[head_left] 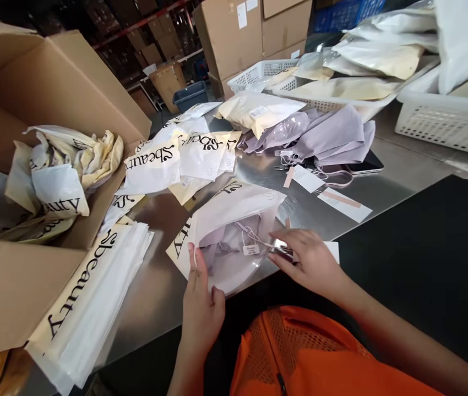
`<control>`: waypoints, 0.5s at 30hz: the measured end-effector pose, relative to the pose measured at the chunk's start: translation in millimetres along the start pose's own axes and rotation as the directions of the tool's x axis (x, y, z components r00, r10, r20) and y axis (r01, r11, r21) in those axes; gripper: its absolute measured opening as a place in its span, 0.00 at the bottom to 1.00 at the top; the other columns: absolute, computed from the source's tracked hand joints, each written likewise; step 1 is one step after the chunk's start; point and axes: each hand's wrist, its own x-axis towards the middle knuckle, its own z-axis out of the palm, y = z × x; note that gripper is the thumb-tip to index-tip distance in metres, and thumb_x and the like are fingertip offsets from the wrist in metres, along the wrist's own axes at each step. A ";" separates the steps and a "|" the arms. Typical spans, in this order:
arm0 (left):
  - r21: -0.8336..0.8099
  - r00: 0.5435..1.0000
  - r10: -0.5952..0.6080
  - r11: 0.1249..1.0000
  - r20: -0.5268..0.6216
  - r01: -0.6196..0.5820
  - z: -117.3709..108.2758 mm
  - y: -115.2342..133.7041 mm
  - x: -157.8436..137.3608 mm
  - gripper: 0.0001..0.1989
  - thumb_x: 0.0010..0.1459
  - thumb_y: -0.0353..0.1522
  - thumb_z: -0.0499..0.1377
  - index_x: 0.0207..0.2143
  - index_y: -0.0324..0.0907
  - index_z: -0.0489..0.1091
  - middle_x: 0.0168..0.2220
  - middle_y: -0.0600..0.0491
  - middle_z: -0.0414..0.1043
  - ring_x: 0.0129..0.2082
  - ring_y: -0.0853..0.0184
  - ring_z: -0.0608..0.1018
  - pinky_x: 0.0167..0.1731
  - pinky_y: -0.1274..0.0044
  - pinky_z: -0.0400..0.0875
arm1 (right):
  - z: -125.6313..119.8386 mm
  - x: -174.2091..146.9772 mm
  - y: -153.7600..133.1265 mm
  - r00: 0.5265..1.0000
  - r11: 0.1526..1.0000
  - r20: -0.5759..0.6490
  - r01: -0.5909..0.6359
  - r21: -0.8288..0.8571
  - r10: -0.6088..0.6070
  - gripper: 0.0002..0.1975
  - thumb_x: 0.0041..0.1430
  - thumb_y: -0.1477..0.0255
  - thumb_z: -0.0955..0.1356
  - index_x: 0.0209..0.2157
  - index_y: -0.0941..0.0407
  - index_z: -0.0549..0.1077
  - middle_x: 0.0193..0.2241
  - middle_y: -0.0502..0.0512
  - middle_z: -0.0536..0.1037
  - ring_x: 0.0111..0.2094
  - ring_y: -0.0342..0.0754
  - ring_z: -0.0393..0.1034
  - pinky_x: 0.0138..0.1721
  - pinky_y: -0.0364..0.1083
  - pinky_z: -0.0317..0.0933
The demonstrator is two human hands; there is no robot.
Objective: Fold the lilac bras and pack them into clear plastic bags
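A printed plastic garment bag (259, 199) lies with its mouth open towards me on the metal table. Inside it is a folded lilac garment (217, 250), with a small white label (251, 250) on a loop of string at the opening. My left hand (203, 297) pinches the bag's rim on the left side. At the right of the mouth, my right hand (306, 258) has thumb and fingers closed around a thin lilac strap (265, 241) that runs out of the bag. A white hang tag (333, 251) shows partly behind that hand.
An open carton (105, 88) holding crumpled bags stands left, beside stacked flat bags (93, 297). Filled bags (153, 165), more lilac garments (328, 137), loose tags (344, 204) and a phone (368, 165) lie beyond. White baskets (444, 121) stand at back right.
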 end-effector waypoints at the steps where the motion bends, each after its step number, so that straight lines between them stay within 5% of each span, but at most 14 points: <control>1: 0.001 1.000 -0.004 1.000 -0.002 0.004 -2.0 1.2 3.5 0.45 0.57 0.21 0.49 0.70 0.48 0.28 0.72 0.49 0.28 0.70 0.56 0.45 0.60 0.65 0.65 | -2.3 -10.8 16.0 0.998 0.986 0.019 0.069 -0.153 -0.067 0.31 0.58 0.53 0.69 0.58 0.55 0.69 0.56 0.64 0.72 0.58 0.64 0.63 0.59 0.62 0.53; 3: 0.003 1.000 -0.003 1.000 -0.005 0.003 -4.3 3.6 9.1 0.45 0.57 0.21 0.49 0.70 0.48 0.27 0.72 0.50 0.28 0.70 0.56 0.45 0.61 0.66 0.64 | -2.4 -25.8 45.3 0.973 0.912 0.095 0.228 -0.340 -0.208 0.34 0.59 0.54 0.68 0.62 0.55 0.64 0.61 0.65 0.66 0.62 0.66 0.56 0.59 0.63 0.50; 5: 0.001 1.000 0.003 1.000 -0.002 -0.003 -4.9 4.9 11.7 0.45 0.57 0.21 0.48 0.70 0.48 0.27 0.72 0.50 0.29 0.70 0.56 0.47 0.60 0.66 0.64 | -1.2 -32.7 64.9 0.942 0.842 0.134 0.336 -0.421 -0.309 0.25 0.65 0.61 0.65 0.61 0.53 0.65 0.59 0.62 0.69 0.62 0.62 0.58 0.58 0.60 0.51; 8: -0.003 1.000 -0.007 1.000 0.021 0.007 -4.4 4.2 9.5 0.45 0.57 0.20 0.48 0.70 0.49 0.27 0.72 0.49 0.29 0.70 0.56 0.50 0.59 0.66 0.65 | -5.5 -31.5 68.2 0.932 0.837 0.151 0.362 -0.410 -0.329 0.13 0.68 0.64 0.63 0.47 0.51 0.75 0.39 0.58 0.78 0.46 0.54 0.70 0.47 0.52 0.58; 11: -0.004 0.999 0.009 1.000 0.050 -0.009 -1.6 2.5 3.6 0.45 0.57 0.20 0.47 0.70 0.48 0.27 0.72 0.47 0.30 0.70 0.55 0.49 0.60 0.65 0.64 | -9.1 -16.5 44.8 0.961 0.950 0.181 0.244 -0.192 -0.210 0.17 0.59 0.53 0.69 0.32 0.54 0.74 0.27 0.55 0.75 0.30 0.48 0.68 0.35 0.46 0.57; 13: 0.000 0.997 0.039 0.999 0.073 -0.039 2.5 2.3 0.1 0.45 0.57 0.19 0.47 0.70 0.48 0.28 0.72 0.46 0.32 0.70 0.55 0.48 0.61 0.63 0.63 | -2.4 3.4 21.0 0.977 0.997 0.204 0.055 0.061 -0.066 0.21 0.52 0.51 0.73 0.35 0.54 0.73 0.28 0.54 0.76 0.30 0.48 0.69 0.33 0.44 0.58; 15: 0.006 0.993 0.073 0.997 0.090 -0.073 8.0 3.2 -2.7 0.45 0.56 0.19 0.47 0.70 0.48 0.29 0.72 0.46 0.33 0.70 0.56 0.48 0.61 0.62 0.62 | 12.6 31.3 -4.5 0.979 0.918 0.188 -0.147 0.368 0.081 0.22 0.53 0.55 0.73 0.43 0.54 0.72 0.35 0.54 0.78 0.38 0.51 0.71 0.39 0.45 0.62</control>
